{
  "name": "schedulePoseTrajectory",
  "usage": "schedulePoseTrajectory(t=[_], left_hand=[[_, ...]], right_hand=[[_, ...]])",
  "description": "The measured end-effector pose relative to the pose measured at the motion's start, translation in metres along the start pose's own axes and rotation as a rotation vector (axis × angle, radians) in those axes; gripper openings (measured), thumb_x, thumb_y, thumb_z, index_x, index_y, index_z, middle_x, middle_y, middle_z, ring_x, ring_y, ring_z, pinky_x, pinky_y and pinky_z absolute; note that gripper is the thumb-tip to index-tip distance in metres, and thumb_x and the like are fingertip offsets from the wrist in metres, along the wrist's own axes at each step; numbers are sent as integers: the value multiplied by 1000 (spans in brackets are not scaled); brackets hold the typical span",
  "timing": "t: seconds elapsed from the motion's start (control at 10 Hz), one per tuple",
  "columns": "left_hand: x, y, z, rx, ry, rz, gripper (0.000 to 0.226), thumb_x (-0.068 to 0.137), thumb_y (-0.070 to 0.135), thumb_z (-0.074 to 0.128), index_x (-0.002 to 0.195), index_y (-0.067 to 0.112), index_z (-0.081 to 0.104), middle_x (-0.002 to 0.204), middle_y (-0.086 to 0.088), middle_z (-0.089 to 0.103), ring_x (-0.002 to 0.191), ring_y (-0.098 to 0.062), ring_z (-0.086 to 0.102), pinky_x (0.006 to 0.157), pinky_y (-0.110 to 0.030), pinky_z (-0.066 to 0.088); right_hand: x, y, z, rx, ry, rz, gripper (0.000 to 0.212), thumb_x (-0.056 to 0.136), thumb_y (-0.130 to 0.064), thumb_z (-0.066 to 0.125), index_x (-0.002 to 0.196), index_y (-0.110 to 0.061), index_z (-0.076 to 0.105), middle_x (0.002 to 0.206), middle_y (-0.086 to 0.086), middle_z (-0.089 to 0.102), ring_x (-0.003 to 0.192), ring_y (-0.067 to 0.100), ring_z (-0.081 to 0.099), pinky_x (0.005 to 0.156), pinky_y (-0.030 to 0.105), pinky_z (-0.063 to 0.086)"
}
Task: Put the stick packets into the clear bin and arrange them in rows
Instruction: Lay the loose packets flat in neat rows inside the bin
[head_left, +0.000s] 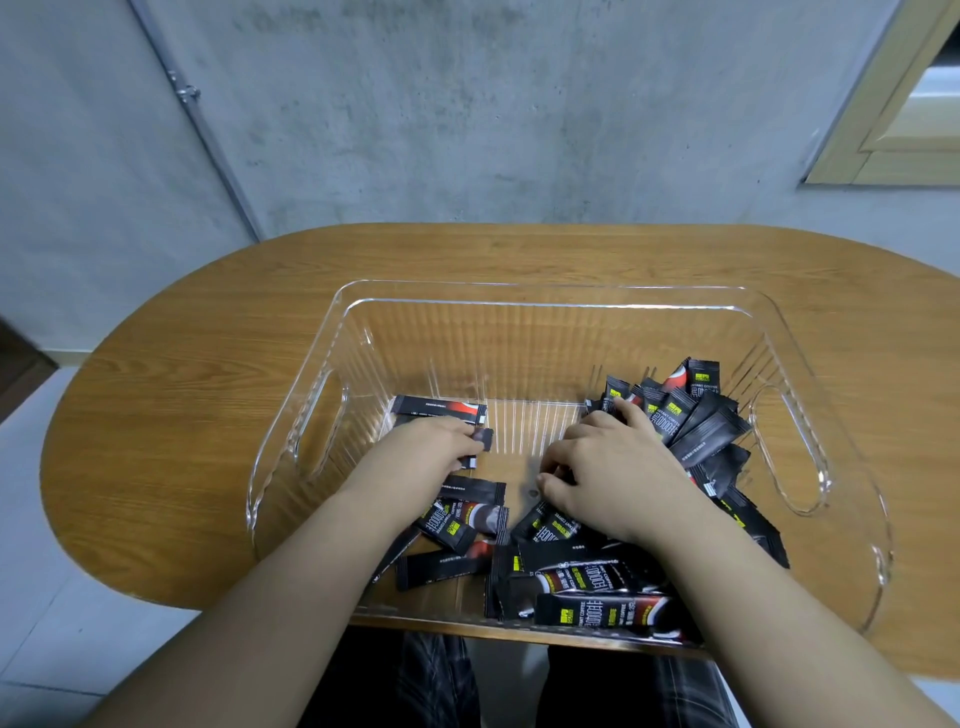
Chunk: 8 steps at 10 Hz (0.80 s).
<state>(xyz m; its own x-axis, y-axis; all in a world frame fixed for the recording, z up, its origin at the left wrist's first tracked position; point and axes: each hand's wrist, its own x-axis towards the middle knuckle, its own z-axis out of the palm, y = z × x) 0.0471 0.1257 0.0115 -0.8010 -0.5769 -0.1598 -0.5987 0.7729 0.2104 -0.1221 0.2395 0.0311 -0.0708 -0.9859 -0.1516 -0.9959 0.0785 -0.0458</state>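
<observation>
**Packets in, rows barely begun**

All visible packets (691, 421) were already inside the bin (561, 304) on the table (171, 415); sorting was mostly left. One packet (441, 408) lay flat at far left (start of a row, prob.). The rest were a loose black heap w/ red and yellow print, right and near side. Left hand (426, 449) pinched a packet; right hand (605, 467) had fingers curled into the pile.

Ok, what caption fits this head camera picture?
Both hands, left hand and right hand, sort black stick packets inside the clear bin.
</observation>
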Motion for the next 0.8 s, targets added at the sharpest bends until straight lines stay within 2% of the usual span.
schedulePoseTrajectory(t=[0.1,0.2,0.3,0.4,0.5,0.6,0.8], left_hand=[[-1,-2,5,-9,28,-69,45,93,4,49,134,22,53,139,1,48,127,-14,44,104,-18,26],[-2,-5,8,33,78,-84,59,91,-4,48,140,29,44,147,5,41,138,-16,32,112,-30,26],[-7,-4,6,-11,127,-137,70,88,-8,43,144,33,33,148,4,38,139,-17,29,113,-31,26],[-10,-1,5,-8,243,-181,65,84,-9,47,136,30,44,129,2,53,123,-18,44,100,-33,42],[-8,-7,6,105,210,-211,43,83,-5,57,118,20,58,114,4,54,108,-17,47,91,-30,45],[-9,-6,5,94,152,-196,46,85,-1,59,123,24,59,114,3,54,109,-17,48,92,-30,44],[-10,-2,1,80,198,-246,36,88,1,55,118,19,61,110,0,54,108,-19,48,88,-30,45]], right_hand=[[0,0,0,4,0,-1,40,94,-49,33,115,-31,62,116,-6,61,119,17,43,116,44,7],[0,0,0,11,-5,-1,40,94,-49,33,115,-31,62,116,-6,61,120,17,43,116,45,8],[0,0,0,4,-1,-3,40,94,-49,33,116,-31,62,115,-6,61,120,17,44,116,46,8],[1,0,0,11,3,-3,40,94,-48,33,115,-31,62,115,-6,61,120,17,44,116,46,8],[1,0,0,5,-2,-4,40,94,-49,33,116,-32,62,115,-6,61,120,17,44,116,46,8],[0,1,0,2,-2,-5,40,94,-49,32,116,-32,62,115,-6,61,119,17,44,116,46,9],[1,1,-1,4,-3,-5,40,94,-49,32,116,-32,61,115,-6,61,119,17,44,116,45,8]])
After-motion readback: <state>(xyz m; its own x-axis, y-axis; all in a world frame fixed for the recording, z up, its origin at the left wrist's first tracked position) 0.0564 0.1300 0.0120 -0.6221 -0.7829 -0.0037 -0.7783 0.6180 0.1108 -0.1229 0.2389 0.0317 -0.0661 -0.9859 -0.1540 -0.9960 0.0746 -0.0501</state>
